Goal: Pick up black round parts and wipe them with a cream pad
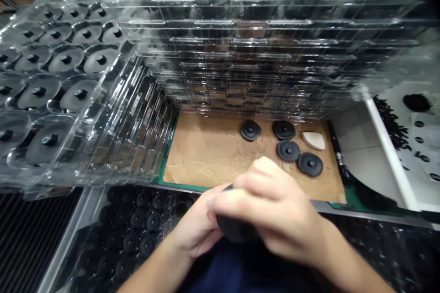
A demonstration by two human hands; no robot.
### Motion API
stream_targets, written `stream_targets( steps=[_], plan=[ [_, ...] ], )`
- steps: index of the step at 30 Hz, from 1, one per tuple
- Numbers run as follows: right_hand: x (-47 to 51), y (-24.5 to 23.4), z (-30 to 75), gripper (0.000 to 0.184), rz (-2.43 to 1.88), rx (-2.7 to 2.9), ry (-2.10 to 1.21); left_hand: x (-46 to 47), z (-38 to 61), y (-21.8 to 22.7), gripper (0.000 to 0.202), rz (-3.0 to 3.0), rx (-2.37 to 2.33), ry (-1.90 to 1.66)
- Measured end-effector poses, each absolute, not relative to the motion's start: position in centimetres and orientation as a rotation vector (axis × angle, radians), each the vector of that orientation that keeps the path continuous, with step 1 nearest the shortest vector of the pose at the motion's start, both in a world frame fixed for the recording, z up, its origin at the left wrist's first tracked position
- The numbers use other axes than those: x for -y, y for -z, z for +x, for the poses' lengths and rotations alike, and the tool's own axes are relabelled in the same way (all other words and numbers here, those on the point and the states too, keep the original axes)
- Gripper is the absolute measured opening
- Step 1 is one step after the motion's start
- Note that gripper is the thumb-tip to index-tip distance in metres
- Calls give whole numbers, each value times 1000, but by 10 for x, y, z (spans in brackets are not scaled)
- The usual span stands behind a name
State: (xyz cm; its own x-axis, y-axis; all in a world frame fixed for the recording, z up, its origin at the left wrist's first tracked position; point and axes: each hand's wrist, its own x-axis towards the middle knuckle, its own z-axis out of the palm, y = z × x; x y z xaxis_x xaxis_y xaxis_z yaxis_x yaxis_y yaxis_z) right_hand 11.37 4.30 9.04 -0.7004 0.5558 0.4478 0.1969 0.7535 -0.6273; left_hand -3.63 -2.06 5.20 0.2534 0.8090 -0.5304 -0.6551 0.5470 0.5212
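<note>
Both of my hands are together in front of my body, over the near edge of the bench. Between them is a black rounded plastic piece (235, 230), partly covered by my fingers. My left hand (201, 224) grips it from the left. My right hand (275, 203) is curled over its top and right side, somewhat blurred. Just beyond, on a brown cardboard sheet (202, 146), lie several black rounded discs (288, 150) with small central knobs. A cream wedge-shaped pad (313, 140) rests to the right of them.
Tall stacks of transparent plastic trays (240, 46) rise behind the cardboard. More stacked trays (65, 59) at left hold black knobbed pieces. A white bin (392, 155) with small black parts stands at right. Below the bench edge, another tray (137, 219) holds dark discs.
</note>
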Motion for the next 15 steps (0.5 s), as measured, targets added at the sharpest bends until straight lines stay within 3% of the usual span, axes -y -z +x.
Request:
stream_targets(
  steps=[5, 10, 12, 15],
  plan=[
    [-46, -43, 132, 24, -1204, 2101, -819, 22, -44, -43, 44, 129, -662, -994],
    [-19, 21, 134, 25, -1282, 2071, -958, 23, -49, -38, 45, 31, -747, -1020],
    [-15, 22, 133, 24, -1317, 2015, -944, 22, -47, -37, 47, 25, -771, -1005],
    [-19, -15, 128, 24, -1336, 1899, -843, 20, -43, -40, 49, 84, -754, -983]
  ],
)
